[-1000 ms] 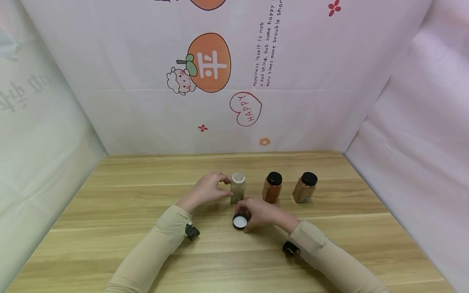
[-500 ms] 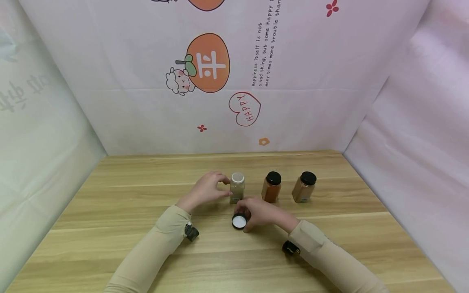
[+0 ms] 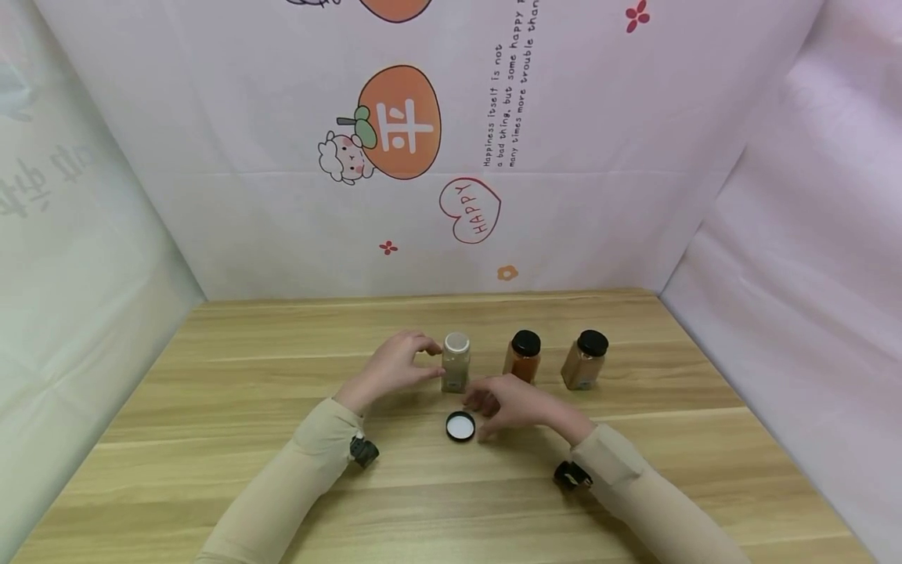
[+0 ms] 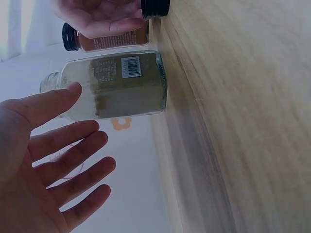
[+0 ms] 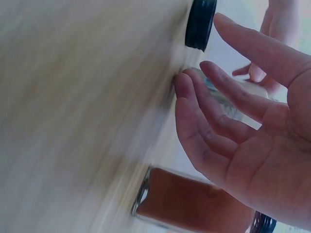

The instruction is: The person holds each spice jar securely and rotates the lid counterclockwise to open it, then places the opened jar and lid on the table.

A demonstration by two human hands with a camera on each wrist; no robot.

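A glass spice jar (image 3: 456,370) with greyish-beige powder and a white top stands upright, its black screw lid off. My left hand (image 3: 396,366) is at its left side, thumb and fingers spread; in the left wrist view the fingers are extended beside the jar (image 4: 129,87), and I cannot tell whether they touch it. The black lid (image 3: 461,428) lies on the table in front of the jar, white inside facing up. Just right of the lid is my right hand (image 3: 517,406), fingers loosely bent. A small gap separates its fingertips from the lid (image 5: 200,24) in the right wrist view.
A jar of orange-red powder (image 3: 522,362) with a black lid stands behind my right hand, which hides its lower part. Farther right is a black-lidded jar of brownish powder (image 3: 584,364). Printed cloth walls (image 3: 303,243) border the wooden table (image 3: 211,407) at back and sides.
My right hand has let go of the black lid and shifted slightly right, leaving the lid on the table. The left hand and the jars have hardly moved.
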